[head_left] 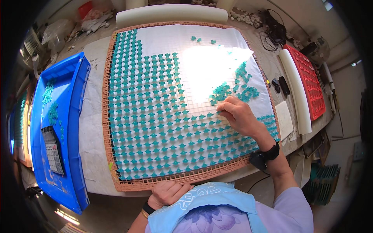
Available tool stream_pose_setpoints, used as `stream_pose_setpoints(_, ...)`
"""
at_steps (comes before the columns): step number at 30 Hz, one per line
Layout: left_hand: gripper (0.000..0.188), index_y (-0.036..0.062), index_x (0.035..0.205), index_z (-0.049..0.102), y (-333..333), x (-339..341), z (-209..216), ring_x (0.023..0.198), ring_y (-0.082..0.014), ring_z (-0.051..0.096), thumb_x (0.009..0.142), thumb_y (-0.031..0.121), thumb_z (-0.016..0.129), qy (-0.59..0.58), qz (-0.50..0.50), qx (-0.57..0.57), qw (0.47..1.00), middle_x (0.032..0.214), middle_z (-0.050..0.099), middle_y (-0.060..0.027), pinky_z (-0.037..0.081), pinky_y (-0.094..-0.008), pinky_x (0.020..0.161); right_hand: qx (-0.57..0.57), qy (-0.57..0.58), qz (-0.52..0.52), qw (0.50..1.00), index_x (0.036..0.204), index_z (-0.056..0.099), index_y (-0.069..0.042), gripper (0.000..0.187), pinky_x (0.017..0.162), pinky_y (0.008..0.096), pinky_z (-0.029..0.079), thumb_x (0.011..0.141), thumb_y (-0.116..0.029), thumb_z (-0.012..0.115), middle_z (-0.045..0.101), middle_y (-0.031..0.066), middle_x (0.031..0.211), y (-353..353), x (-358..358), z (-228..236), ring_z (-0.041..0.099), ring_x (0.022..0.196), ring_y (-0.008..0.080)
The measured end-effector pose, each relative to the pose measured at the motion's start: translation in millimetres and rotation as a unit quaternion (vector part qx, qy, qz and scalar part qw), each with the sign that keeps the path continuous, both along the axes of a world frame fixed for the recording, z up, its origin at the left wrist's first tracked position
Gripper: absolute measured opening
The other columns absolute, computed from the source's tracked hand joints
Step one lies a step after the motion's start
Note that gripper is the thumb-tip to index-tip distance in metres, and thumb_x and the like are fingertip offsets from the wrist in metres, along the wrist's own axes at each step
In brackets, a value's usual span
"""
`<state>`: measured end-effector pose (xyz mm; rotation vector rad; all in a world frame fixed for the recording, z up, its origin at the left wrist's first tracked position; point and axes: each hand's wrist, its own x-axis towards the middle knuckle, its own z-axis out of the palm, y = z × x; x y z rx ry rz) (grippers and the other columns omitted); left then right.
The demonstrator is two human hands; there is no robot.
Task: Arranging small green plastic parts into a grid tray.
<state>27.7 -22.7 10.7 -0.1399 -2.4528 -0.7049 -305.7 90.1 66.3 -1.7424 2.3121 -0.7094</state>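
My right hand (239, 116) reaches over a large sheet, thumb and fingers pinched at the end of a row of small teal pieces. Whatever is between the fingertips is too small to make out. Rows of the teal pieces (147, 116) cover the left and near parts of the white gridded sheet (163, 40). Just beyond the hand is a loose heap of teal pieces (221, 93), with more scattered up to the right. A brown lattice tray (107, 97) bears the sheet. At its front edge rests my left hand (169, 193), fingers curled in, seemingly holding nothing.
On the left stands a blue crate (77, 116) with loose teal pieces and a calculator (53, 149). A white roll (171, 14) lies behind the tray. To the right are another roll (295, 91), a red tray (311, 85) and a white tile (284, 120). Glare whitens the sheet's middle.
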Motion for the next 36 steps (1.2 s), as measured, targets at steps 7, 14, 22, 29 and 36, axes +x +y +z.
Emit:
stream_pose_setpoints(7,0.023,0.0059,0.093,0.076,-0.5,0.2,1.2,0.051,-0.0144,0.049,0.073,0.016,0.083,0.0,0.005,-0.007,1.0,0.061,0.051,0.0009,0.036,-0.03,0.043,-0.012,-0.006,0.011,1.0,0.1,0.069,-0.001,0.011,0.083,0.0417,0.053,0.089,-0.002,0.07,0.063,0.0122,0.093,-1.1,1.7,-1.7,0.064,0.093,0.0309)
stream_pose_setpoints(14,0.023,0.006,0.093,0.077,-0.4,-0.2,2.1,0.05,-0.0143,0.049,0.073,0.016,0.083,-0.003,0.003,-0.003,1.0,0.06,0.051,0.001,0.035,-0.0299,0.043,-0.027,0.019,0.013,0.999,0.1,0.071,-0.001,0.01,0.079,0.0411,0.053,0.09,-0.003,0.071,0.063,0.0113,0.091,2.3,1.5,-5.3,0.064,0.091,0.0303)
stream_pose_setpoints(22,0.021,0.0067,0.091,0.076,-0.5,-0.7,3.5,0.05,-0.0144,0.049,0.074,0.016,0.084,-0.006,-0.004,0.005,1.0,0.06,0.049,0.0005,0.035,-0.0309,0.043,-0.028,0.014,-0.074,0.997,0.1,0.071,0.0,0.009,0.073,0.0403,0.053,0.092,-0.001,0.069,0.065,0.0137,0.09,32.5,-15.5,1.1,0.066,0.084,0.032)
stream_pose_setpoints(29,0.011,0.012,0.087,0.075,-1.3,-1.5,7.6,0.053,-0.0116,0.051,0.081,0.019,0.081,-0.027,0.01,-0.014,0.999,0.06,0.047,0.0031,0.039,-0.0268,0.045,-0.031,0.032,-0.058,0.997,0.103,0.071,0.0,0.014,0.078,0.0407,0.054,0.089,0.0,0.069,0.066,0.0136,0.095,32.0,-6.2,8.3,0.066,0.089,0.0326)
stream_pose_setpoints(36,0.008,0.0126,0.085,0.075,-0.7,-2.8,9.9,0.052,-0.012,0.051,0.081,0.018,0.08,-0.026,0.015,-0.013,0.999,0.059,0.048,0.0026,0.04,-0.027,0.045,-0.007,0.106,-0.031,0.994,0.098,0.068,0.0,0.014,0.077,0.0409,0.054,0.085,-0.001,0.073,0.061,0.0132,0.094,19.5,-0.6,-5.7,0.065,0.093,0.031)
